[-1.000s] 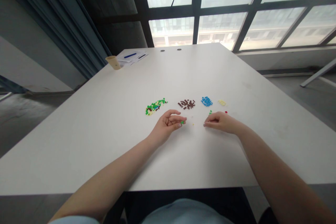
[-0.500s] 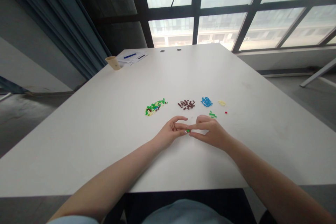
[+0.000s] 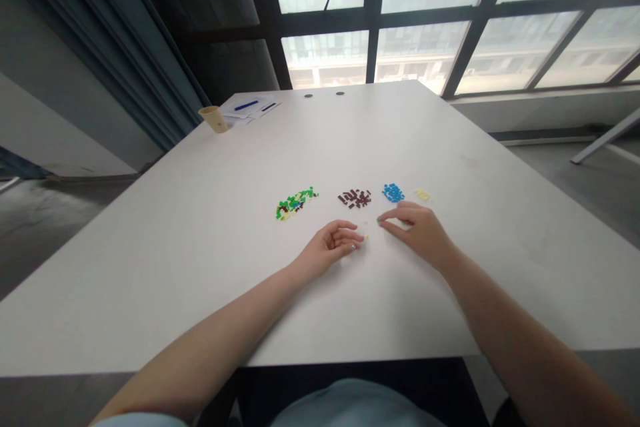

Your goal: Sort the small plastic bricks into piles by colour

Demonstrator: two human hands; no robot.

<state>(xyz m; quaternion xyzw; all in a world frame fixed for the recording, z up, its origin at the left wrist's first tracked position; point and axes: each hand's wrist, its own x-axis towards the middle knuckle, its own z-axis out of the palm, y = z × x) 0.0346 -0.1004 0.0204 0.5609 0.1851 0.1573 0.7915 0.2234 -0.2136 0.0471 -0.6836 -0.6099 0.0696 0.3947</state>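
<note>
My left hand (image 3: 330, 245) lies on the white table (image 3: 200, 260) with its fingers loosely curled and nothing in them. A tiny yellow piece (image 3: 366, 237) sits just past its fingertips. My right hand (image 3: 415, 230) rests a little farther forward, thumb and forefinger pinched on a tiny green brick (image 3: 379, 221). Ahead of the hands lie small plastic bricks sorted by colour: a mixed green and yellow pile (image 3: 296, 203), a brown pile (image 3: 355, 198), a blue pile (image 3: 393, 193) and a pale yellow pile (image 3: 423, 195). My right hand hides the table just behind it.
A paper cup (image 3: 214, 119) and papers with a blue pen (image 3: 246, 105) stand at the far left corner of the table. Large windows run along the far side. The table's near edge passes in front of my body.
My hands have drawn apart from their meeting point. The green brick between them now sits at my right fingertips, and my right hand has moved forward, covering the small green bricks and red piece.
</note>
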